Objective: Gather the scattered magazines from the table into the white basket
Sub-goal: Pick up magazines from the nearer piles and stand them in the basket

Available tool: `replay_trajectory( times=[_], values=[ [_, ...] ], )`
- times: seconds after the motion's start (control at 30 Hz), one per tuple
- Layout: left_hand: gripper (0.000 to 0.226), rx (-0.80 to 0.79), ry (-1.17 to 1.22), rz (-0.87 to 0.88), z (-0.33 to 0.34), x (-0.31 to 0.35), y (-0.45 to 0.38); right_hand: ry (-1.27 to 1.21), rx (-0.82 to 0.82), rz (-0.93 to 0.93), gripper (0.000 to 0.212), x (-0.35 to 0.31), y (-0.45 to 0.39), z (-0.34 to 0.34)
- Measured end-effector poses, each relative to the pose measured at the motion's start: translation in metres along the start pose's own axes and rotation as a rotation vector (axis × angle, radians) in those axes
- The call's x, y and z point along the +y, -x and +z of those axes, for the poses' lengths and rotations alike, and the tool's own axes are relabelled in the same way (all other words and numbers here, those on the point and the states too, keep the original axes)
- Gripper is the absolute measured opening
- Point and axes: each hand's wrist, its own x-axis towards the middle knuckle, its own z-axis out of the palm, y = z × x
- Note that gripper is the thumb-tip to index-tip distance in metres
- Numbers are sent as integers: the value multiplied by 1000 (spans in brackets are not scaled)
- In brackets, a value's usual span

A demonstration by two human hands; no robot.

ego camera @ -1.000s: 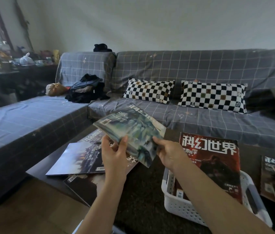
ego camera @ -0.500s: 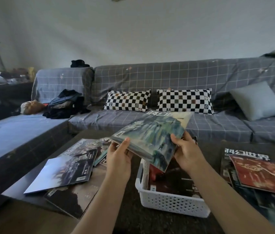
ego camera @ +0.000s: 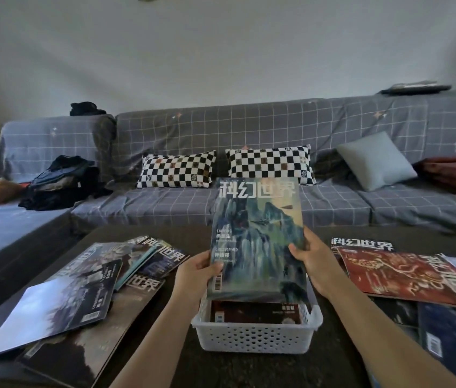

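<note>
Blue-green cover art faces the camera as a magazine [ego camera: 257, 239] is held upright by its two long edges directly above the white basket [ego camera: 254, 336]. It is gripped on one side by the left hand [ego camera: 197, 271], thumb on the cover near the barcode, and on the other by the right hand [ego camera: 315, 264], thumb likewise curled over the front. The lower edge of the magazine is seen at the basket's rim, just over a dark red magazine [ego camera: 252, 312] already lying inside. The basket is set on a dark table [ego camera: 184, 357] between two loose spreads: overlapping dark magazines [ego camera: 86, 292] on the left and a red-covered magazine [ego camera: 406, 275] atop others on the right. Behind the table, a grey checked sofa [ego camera: 249, 127] is shown with two black-and-white chequered cushions [ego camera: 177, 169], a pale blue cushion [ego camera: 376, 161] and a heap of dark clothes [ego camera: 58, 180].
</note>
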Motion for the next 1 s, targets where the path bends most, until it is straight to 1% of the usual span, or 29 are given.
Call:
replay_trajectory(
  times=[0.1, 0.2, 0.27, 0.37, 0.43, 0.5, 0.6, 0.67, 0.73, 0.77, 0.83, 0.9, 1.0],
  values=[
    [20, 145, -146, 76, 6, -4, -5, 214, 60, -40, 44, 12, -4, -3],
    [16, 199, -230, 112, 7, -9, -11, 380, 84, -29, 38, 25, -4, -1],
    [16, 206, -303, 106, 5, -15, -13, 452, 81, -28, 37, 35, -2, 1],
    [17, 170, -437, 80, 2, -29, -13, 583, 84, -15, 38, 52, 2, 0],
    [23, 186, -520, 73, 2, -35, -15, 615, 102, 4, 40, 61, 5, 2],
    [33, 207, -588, 85, 3, -38, -16, 652, 130, -32, 37, 67, 6, 4],
    [30, 221, -660, 132, 6, -40, -16, 758, 171, -68, 38, 70, 5, 7],
    [29, 227, -736, 161, 8, -42, -15, 885, 208, -86, 43, 71, 5, 6],
    [31, 223, -807, 201, 10, -43, -16, 1102, 243, -128, 48, 72, 4, 4],
    [33, 213, -824, 212, 12, -43, -17, 1162, 239, -134, 48, 72, 3, 3],
    [32, 186, -839, 199, 14, -44, -18, 1168, 194, -99, 48, 72, 2, 3],
    [24, 176, -849, 192, 14, -44, -19, 1124, 163, -48, 49, 73, -1, 3],
    [22, 193, -788, 171, 12, -46, -20, 1060, 153, 1, 45, 74, -5, 1]
  ],
)
